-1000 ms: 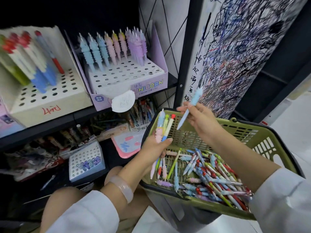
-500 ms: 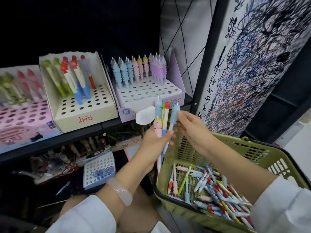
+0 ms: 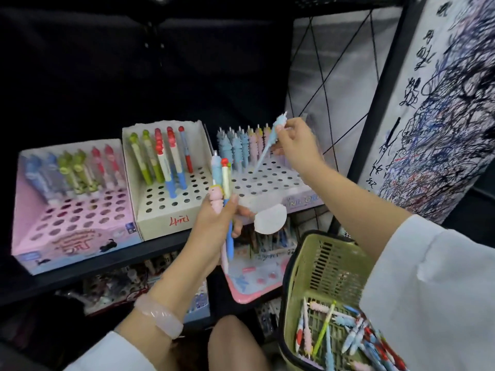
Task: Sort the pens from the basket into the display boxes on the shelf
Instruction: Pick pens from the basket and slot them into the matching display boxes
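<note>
Shelf boxes (image 3: 163, 218) read "UNICORN"; right hand (image 3: 297, 148) pinches blue pen (image 3: 269, 145), left hand (image 3: 214, 226) grips pens (image 3: 225, 183).

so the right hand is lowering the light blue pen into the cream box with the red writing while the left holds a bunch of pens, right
Not quite. In the head view the right hand pinches the light blue pen over the purple unicorn box, not the cream box. Its tip points at the holes there. The left hand does hold a bunch of pens.
</note>
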{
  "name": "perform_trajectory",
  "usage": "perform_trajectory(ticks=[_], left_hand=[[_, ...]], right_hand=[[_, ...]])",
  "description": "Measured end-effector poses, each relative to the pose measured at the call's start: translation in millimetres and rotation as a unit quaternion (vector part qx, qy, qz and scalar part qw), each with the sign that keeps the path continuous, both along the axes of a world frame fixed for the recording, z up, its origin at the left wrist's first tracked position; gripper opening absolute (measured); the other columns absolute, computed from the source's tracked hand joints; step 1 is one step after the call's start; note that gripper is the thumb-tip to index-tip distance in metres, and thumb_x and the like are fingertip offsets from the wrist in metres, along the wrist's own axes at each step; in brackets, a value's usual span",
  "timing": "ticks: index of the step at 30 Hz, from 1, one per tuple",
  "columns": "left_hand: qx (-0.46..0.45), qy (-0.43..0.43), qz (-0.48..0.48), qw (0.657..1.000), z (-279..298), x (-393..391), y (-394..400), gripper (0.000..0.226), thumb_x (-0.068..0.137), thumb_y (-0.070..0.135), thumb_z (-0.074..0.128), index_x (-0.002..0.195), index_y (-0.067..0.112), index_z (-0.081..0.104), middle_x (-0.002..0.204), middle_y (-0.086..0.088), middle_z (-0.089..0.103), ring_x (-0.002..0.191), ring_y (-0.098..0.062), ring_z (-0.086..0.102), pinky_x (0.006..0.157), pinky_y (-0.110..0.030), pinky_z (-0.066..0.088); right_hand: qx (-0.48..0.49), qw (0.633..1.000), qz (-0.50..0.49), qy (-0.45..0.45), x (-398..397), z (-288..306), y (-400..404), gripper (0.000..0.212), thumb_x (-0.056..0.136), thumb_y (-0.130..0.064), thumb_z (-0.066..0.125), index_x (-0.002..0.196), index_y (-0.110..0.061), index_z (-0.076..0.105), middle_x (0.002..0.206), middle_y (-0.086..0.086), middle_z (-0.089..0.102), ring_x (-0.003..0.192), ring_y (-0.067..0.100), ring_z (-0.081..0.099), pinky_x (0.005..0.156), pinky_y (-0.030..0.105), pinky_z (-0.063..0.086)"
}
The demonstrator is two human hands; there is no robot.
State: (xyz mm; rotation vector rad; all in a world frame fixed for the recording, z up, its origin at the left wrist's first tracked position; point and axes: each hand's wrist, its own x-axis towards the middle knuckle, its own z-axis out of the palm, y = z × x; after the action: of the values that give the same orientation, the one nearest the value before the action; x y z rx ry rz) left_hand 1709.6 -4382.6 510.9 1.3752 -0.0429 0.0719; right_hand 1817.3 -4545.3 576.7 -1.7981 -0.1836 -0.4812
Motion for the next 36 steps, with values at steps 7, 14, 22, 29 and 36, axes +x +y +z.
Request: perform_trajectory(ticks=[7,14,22,29,36], left_hand=[[-0.003,-0.003,0.02,1.0,-5,10,27,0.008,0.097,0.016,0.046,0.094,0.012,0.051,0.06,0.001,0.064,0.038,-0.011,0.043,0.039,-0.02,0.038],[-0.015,0.006,0.023,1.0,-6,14,33,0.009,0.096,0.017,0.048,0.094,0.011,0.055,0.061,0.001,0.064,0.041,-0.012,0.046,0.042,-0.021,0.041],[-0.017,0.009,0.036,0.999,-12,13,39,0.011,0.095,0.022,0.05,0.096,0.014,0.057,0.064,0.002,0.065,0.046,-0.012,0.052,0.046,-0.022,0.045],[-0.024,0.003,0.037,0.999,-9,11,41,0.009,0.096,0.02,0.049,0.095,0.015,0.056,0.062,0.004,0.065,0.046,-0.011,0.053,0.045,-0.022,0.046],[-0.039,-0.01,0.046,0.998,1,3,45,0.01,0.096,0.016,0.047,0.099,0.013,0.056,0.063,-0.002,0.063,0.047,-0.013,0.059,0.046,-0.021,0.049]], right_hand=[[-0.118,0.993,-0.017,-0.001,38,-7,19,0.009,0.096,-0.015,0.048,0.097,-0.007,0.045,0.095,0.027,0.064,0.079,0.034,0.063,0.073,0.037,0.055],[-0.231,0.973,0.001,-0.02,51,-11,30,0.011,0.096,-0.019,0.05,0.096,-0.011,0.042,0.084,0.023,0.066,0.079,0.034,0.065,0.071,0.042,0.052],[-0.322,0.945,0.021,0.052,48,-38,31,0.024,0.095,-0.017,0.05,0.112,-0.001,0.05,0.099,0.017,0.066,0.094,0.031,0.062,0.077,0.032,0.047],[-0.193,0.98,0.036,-0.013,-3,-22,57,0.019,0.093,-0.02,0.055,0.108,-0.01,0.06,0.093,-0.002,0.062,0.08,0.007,0.054,0.073,0.015,0.045],[-0.085,0.954,0.264,0.112,-55,-18,92,0.017,0.092,-0.016,0.056,0.076,-0.016,0.062,0.057,-0.013,0.06,0.051,-0.008,0.052,0.05,0.005,0.038]])
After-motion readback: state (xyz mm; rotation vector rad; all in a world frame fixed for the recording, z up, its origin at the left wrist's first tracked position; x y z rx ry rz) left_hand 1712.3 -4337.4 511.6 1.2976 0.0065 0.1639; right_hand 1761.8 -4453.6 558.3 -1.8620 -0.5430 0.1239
